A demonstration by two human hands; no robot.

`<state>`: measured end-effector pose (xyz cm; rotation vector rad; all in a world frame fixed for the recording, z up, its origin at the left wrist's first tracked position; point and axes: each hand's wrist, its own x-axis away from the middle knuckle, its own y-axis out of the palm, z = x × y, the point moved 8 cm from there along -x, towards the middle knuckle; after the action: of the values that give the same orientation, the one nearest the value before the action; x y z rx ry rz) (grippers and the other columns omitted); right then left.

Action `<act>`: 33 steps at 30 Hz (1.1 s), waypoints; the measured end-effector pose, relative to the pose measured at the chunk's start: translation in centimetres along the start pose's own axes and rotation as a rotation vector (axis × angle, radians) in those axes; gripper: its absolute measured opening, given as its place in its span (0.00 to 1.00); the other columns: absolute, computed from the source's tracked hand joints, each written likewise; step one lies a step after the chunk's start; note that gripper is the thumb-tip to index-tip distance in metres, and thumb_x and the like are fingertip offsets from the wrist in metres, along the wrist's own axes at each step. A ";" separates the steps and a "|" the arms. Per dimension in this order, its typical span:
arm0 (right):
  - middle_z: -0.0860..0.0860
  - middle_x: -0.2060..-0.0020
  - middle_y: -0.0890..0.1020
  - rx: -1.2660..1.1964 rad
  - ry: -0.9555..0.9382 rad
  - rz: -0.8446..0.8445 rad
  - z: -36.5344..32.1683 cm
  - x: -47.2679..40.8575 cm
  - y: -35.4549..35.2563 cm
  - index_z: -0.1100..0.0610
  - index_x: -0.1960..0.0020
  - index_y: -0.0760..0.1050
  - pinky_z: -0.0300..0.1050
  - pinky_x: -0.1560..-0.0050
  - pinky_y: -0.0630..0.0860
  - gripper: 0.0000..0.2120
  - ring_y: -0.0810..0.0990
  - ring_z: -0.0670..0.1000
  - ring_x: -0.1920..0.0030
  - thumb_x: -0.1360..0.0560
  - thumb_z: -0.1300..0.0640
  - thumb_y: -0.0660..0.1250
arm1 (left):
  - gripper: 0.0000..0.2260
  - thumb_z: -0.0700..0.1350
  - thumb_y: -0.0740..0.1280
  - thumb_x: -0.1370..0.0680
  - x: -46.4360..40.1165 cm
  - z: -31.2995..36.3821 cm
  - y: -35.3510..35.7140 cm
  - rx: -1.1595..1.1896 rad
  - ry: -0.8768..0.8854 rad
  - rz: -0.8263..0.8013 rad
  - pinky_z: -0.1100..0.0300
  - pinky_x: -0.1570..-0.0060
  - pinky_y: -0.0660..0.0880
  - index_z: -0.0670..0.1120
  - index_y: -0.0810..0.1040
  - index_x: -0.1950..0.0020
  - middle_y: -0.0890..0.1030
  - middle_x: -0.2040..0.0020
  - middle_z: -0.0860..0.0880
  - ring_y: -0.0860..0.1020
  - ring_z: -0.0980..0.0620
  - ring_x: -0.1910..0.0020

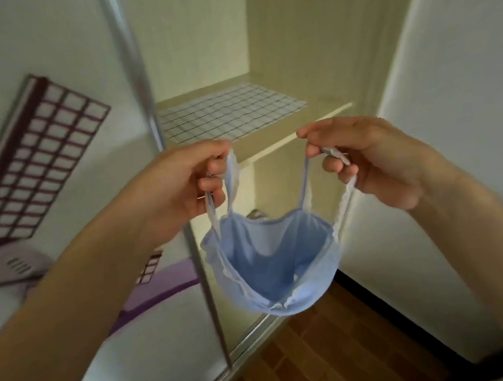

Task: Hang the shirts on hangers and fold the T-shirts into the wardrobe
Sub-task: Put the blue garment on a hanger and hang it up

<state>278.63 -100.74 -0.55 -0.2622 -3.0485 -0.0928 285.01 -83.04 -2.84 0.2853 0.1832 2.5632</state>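
Note:
A light blue strappy top [273, 263] with thin white-edged straps hangs in the air in front of the open wardrobe. My left hand [182, 185] pinches its left straps and my right hand [368, 156] pinches its right straps, holding the neck open between them. The top's body sags below both hands. Behind the hands is a wardrobe shelf [300, 134] with a white checked liner [230, 113] lying on it. No hanger is in view.
A sliding wardrobe door [53, 158] with a purple grid pattern stands at the left, its metal edge [136, 76] just left of the opening. A white wall [460, 86] bounds the right side. Brown wooden floor [324, 362] lies below.

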 end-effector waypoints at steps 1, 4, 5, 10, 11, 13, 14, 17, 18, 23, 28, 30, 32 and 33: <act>0.48 0.69 0.80 0.010 0.001 -0.058 -0.1 -0.7 0.9 0.59 0.51 0.80 0.30 0.79 0.65 0.06 0.72 0.42 0.76 0.23 0.65 0.65 | 0.09 0.45 0.64 0.21 0.9 0.0 -0.9 0.016 0.010 0.055 0.68 0.73 0.70 0.49 0.73 0.62 0.68 0.72 0.55 0.63 0.60 0.77; 0.48 0.69 0.80 0.034 0.009 -0.231 -0.2 -2.2 3.8 0.58 0.52 0.81 0.29 0.79 0.65 0.06 0.72 0.41 0.76 0.23 0.64 0.65 | 0.09 0.44 0.63 0.20 4.5 -0.1 -3.6 0.068 0.041 0.265 0.68 0.74 0.70 0.48 0.73 0.61 0.68 0.73 0.55 0.63 0.60 0.78; 0.48 0.69 0.81 0.043 0.011 -0.286 -0.2 -2.5 4.8 0.58 0.52 0.81 0.29 0.79 0.65 0.06 0.72 0.41 0.76 0.23 0.64 0.65 | 0.09 0.44 0.62 0.20 5.9 -0.2 -4.2 0.095 0.052 0.330 0.68 0.74 0.70 0.48 0.73 0.60 0.68 0.74 0.55 0.63 0.60 0.78; 0.48 0.70 0.81 0.065 0.019 -0.608 0.5 -1.3 11.1 0.59 0.52 0.80 0.29 0.79 0.66 0.07 0.72 0.41 0.77 0.22 0.66 0.63 | 0.09 0.44 0.61 0.20 15.5 -1.7 -6.7 0.183 0.130 0.663 0.68 0.74 0.70 0.48 0.72 0.60 0.67 0.74 0.56 0.63 0.60 0.78; 0.48 0.70 0.81 0.066 0.023 -0.677 0.9 -0.7 12.5 0.59 0.53 0.80 0.29 0.79 0.66 0.07 0.72 0.41 0.77 0.22 0.66 0.63 | 0.08 0.43 0.61 0.20 17.9 -2.3 -6.9 0.201 0.148 0.723 0.68 0.74 0.70 0.48 0.72 0.60 0.67 0.73 0.55 0.63 0.60 0.78; 0.48 0.70 0.81 0.073 0.039 -0.807 2.0 1.1 15.7 0.59 0.53 0.79 0.29 0.79 0.65 0.08 0.72 0.41 0.77 0.22 0.66 0.63 | 0.04 0.43 0.63 0.23 22.8 -3.8 -7.1 0.259 0.177 0.827 0.67 0.72 0.72 0.46 0.75 0.57 0.70 0.72 0.55 0.66 0.59 0.77; 0.48 0.70 0.81 0.071 0.055 -0.868 2.6 2.1 17.3 0.59 0.53 0.79 0.29 0.79 0.66 0.08 0.72 0.41 0.77 0.22 0.65 0.63 | 0.04 0.44 0.64 0.26 25.3 -4.8 -7.1 0.304 0.192 0.869 0.66 0.71 0.74 0.45 0.77 0.54 0.73 0.71 0.54 0.68 0.59 0.76; 0.50 0.68 0.82 0.077 0.121 -1.040 5.0 5.7 22.7 0.60 0.52 0.80 0.30 0.79 0.67 0.07 0.73 0.42 0.76 0.22 0.66 0.63 | 0.15 0.44 0.62 0.27 32.6 -8.2 -6.8 0.483 0.244 0.985 0.63 0.66 0.78 0.40 0.80 0.44 0.80 0.66 0.52 0.76 0.56 0.71; 0.51 0.68 0.82 0.087 0.141 -1.094 6.0 7.2 24.6 0.60 0.52 0.80 0.30 0.78 0.67 0.07 0.74 0.43 0.76 0.22 0.66 0.63 | 0.17 0.44 0.61 0.27 35.0 -9.3 -6.5 0.535 0.263 1.026 0.62 0.65 0.79 0.39 0.79 0.42 0.82 0.64 0.51 0.78 0.55 0.69; 0.51 0.69 0.82 0.144 0.232 -1.349 9.9 16.5 34.2 0.60 0.55 0.80 0.31 0.78 0.68 0.08 0.75 0.43 0.76 0.22 0.68 0.63 | 0.22 0.43 0.68 0.33 47.2 -14.1 -5.3 0.724 0.430 1.256 0.61 0.60 0.80 0.39 0.79 0.40 0.83 0.60 0.51 0.80 0.55 0.63; 0.51 0.70 0.82 0.202 0.264 -1.599 12.4 26.9 43.1 0.60 0.54 0.80 0.31 0.76 0.70 0.08 0.76 0.43 0.75 0.22 0.67 0.63 | 0.17 0.42 0.67 0.34 58.3 -17.7 -4.5 0.812 0.548 1.492 0.61 0.61 0.81 0.40 0.85 0.48 0.84 0.60 0.52 0.80 0.55 0.65; 0.51 0.69 0.83 0.236 0.252 -1.696 13.5 31.3 46.4 0.60 0.54 0.80 0.31 0.75 0.71 0.07 0.77 0.43 0.74 0.22 0.67 0.64 | 0.18 0.42 0.69 0.38 62.5 -19.1 -4.2 0.815 0.574 1.599 0.60 0.63 0.80 0.40 0.86 0.51 0.84 0.61 0.51 0.80 0.55 0.66; 0.52 0.67 0.83 0.272 0.235 -1.786 14.7 35.6 49.5 0.60 0.53 0.81 0.32 0.74 0.72 0.07 0.78 0.44 0.72 0.22 0.66 0.64 | 0.18 0.42 0.69 0.39 66.6 -20.7 -3.9 0.840 0.601 1.700 0.60 0.66 0.80 0.40 0.85 0.50 0.84 0.62 0.51 0.80 0.54 0.68; 0.52 0.66 0.84 0.288 0.227 -1.824 15.2 37.7 51.0 0.60 0.53 0.81 0.32 0.73 0.73 0.07 0.79 0.44 0.72 0.22 0.66 0.65 | 0.18 0.41 0.68 0.37 68.6 -21.6 -3.8 0.856 0.605 1.744 0.60 0.67 0.80 0.40 0.83 0.48 0.84 0.62 0.50 0.80 0.54 0.68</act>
<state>249.30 -43.25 -9.75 2.1743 -1.9463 0.1928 225.04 -44.54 -13.14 -0.2095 2.0624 3.9306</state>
